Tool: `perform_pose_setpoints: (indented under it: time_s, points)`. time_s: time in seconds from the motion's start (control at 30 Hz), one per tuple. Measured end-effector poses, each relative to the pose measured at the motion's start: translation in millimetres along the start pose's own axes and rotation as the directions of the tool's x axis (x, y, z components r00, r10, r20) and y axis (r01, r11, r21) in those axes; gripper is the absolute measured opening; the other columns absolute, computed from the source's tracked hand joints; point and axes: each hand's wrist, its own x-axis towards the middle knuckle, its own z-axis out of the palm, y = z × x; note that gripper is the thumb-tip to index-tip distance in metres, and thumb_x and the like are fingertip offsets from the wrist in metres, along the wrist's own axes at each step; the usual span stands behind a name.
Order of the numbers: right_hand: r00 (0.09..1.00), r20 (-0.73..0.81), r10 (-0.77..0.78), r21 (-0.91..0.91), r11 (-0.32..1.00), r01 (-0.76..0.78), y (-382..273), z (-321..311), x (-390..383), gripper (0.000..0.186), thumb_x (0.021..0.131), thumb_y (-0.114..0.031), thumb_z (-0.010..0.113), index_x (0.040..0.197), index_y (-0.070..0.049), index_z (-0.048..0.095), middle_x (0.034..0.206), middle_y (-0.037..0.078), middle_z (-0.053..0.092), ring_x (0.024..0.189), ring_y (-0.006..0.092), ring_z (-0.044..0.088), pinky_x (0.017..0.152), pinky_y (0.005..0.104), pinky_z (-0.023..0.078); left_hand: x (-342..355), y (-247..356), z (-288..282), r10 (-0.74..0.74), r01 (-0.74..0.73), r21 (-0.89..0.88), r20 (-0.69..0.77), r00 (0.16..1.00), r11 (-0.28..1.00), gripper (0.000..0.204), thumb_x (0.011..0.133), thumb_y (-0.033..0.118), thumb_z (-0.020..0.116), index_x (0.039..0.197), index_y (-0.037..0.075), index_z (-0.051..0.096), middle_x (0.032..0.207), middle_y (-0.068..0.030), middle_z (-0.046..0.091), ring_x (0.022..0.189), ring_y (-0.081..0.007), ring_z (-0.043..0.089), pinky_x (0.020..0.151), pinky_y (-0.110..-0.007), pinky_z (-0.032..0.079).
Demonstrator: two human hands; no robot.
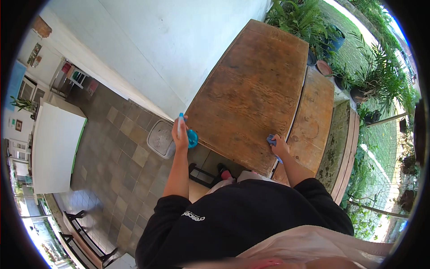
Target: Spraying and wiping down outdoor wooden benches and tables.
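In my left hand (pixel 180 138) is a spray bottle (pixel 192 139) with a turquoise body and a pale blue and white trigger head. My fingers are wrapped around its neck, just off the near left corner of the wooden table (pixel 251 85). My right hand (pixel 281 148) grips a bunched blue cloth (pixel 271 140) on the tabletop, close to the right edge. Part of the cloth hangs out below the palm. The brown tabletop looks worn, with darker patches in its grain.
A wooden bench (pixel 316 114) runs along the table's right side. Beyond it stand a low mossy ledge (pixel 335 139) and potted plants (pixel 360 89). The white wall (pixel 152 49) borders the table's left. Below my left hand, a lidded grey bin (pixel 161 139) stands on the tiled floor (pixel 121 152).
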Motion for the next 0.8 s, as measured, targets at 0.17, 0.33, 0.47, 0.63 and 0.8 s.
perform_pose_setpoints:
  time_s: [0.17,0.33,0.47,0.63,0.8]
  points:
    - [0.99,-0.099,0.099,0.047,0.994,-0.095,-15.9,7.5,-13.9,0.03,0.079,-0.017,0.068,0.105,-0.017,0.054,0.115,0.015,0.05,0.099,0.0399,0.061,0.081,0.0474,0.052,30.8,-23.4,32.8,0.006,-0.003,0.108,-0.029,1.0,0.994,0.029,0.093,0.019,0.063,0.117,0.003,0.058,0.102,-0.0034,0.061,0.082,-0.0101,0.055,0.075,-0.026,0.047]
    - [0.958,-0.05,-0.284,0.075,0.955,0.287,-26.3,40.5,-67.1,0.035,0.075,-0.015,0.071,0.108,-0.019,0.061,0.112,0.015,0.051,0.098,0.0387,0.059,0.081,0.0467,0.051,29.7,-71.0,35.0,0.198,-0.178,0.255,-0.057,0.978,0.95,0.035,0.093,0.015,0.063,0.124,0.004,0.053,0.115,-0.0034,0.056,0.094,-0.011,0.055,0.082,-0.027,0.046]
    - [0.723,0.128,-0.679,0.031,0.731,0.681,-23.2,30.9,-65.9,0.036,0.074,-0.015,0.072,0.108,-0.018,0.063,0.116,0.014,0.052,0.097,0.0365,0.06,0.081,0.0453,0.051,18.7,-78.5,37.1,0.033,-0.034,0.079,0.019,0.999,0.996,0.038,0.092,0.014,0.062,0.127,0.005,0.052,0.118,-0.0033,0.056,0.091,-0.0108,0.054,0.08,-0.027,0.046]
    - [0.819,-0.051,-0.572,-0.291,0.793,0.536,-43.8,7.6,54.8,0.026,0.082,-0.018,0.066,0.107,-0.014,0.061,0.113,0.016,0.057,0.098,0.0353,0.061,0.077,0.0453,0.052,29.5,-70.3,37.5,-0.055,0.047,0.064,0.128,0.99,0.997,0.039,0.092,0.01,0.06,0.13,0.005,0.051,0.12,-0.0029,0.056,0.09,-0.0095,0.054,0.078,-0.026,0.046]
    - [0.947,-0.322,0.015,0.141,0.989,0.033,-110.8,12.9,124.5,0.018,0.08,-0.013,0.064,0.098,-0.012,0.063,0.103,0.016,0.055,0.093,0.0377,0.06,0.076,0.0478,0.051,35.3,-53.0,46.3,-0.169,0.155,0.137,0.099,0.981,0.978,0.041,0.09,0.008,0.057,0.13,0.006,0.051,0.121,-0.0031,0.057,0.091,-0.0107,0.054,0.079,-0.027,0.046]
